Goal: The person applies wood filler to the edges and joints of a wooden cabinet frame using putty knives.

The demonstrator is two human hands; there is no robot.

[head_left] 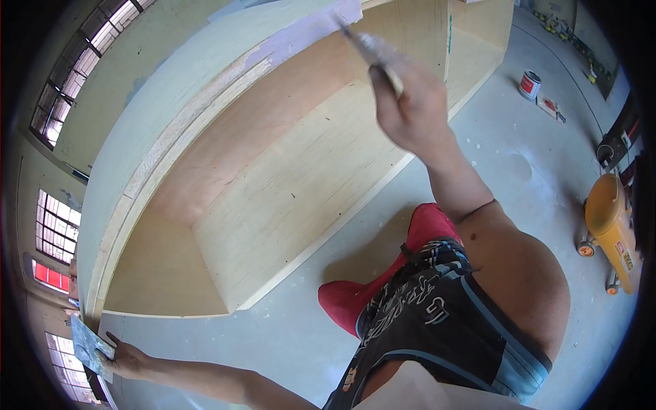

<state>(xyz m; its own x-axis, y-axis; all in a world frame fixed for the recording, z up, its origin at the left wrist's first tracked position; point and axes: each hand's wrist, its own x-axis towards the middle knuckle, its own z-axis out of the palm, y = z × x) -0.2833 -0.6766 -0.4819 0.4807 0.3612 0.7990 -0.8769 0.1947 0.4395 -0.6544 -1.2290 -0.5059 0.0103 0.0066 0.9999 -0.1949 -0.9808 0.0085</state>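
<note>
My right hand (415, 102) is closed around a putty knife (365, 46), somewhat blurred, with its tip by the curved top edge of a wooden cabinet (273, 198). Pinkish-lilac filler (294, 35) coats part of that edge near the blade. Further along, the edge strip (174, 140) shows bare, rough wood. At the lower left, my left hand (128, 360) grips a flat, smeared grey-blue plate (90, 347) beside the cabinet's near end; its thumb and a finger show, the others are partly hidden.
A paint can (529, 85) stands on the grey floor (506, 164), with a small red-and-white item (550, 108) beside it. A yellow wheeled machine (611, 219) is at the right. Barred windows (58, 225) line the left wall. The cabinet's open compartment faces my legs.
</note>
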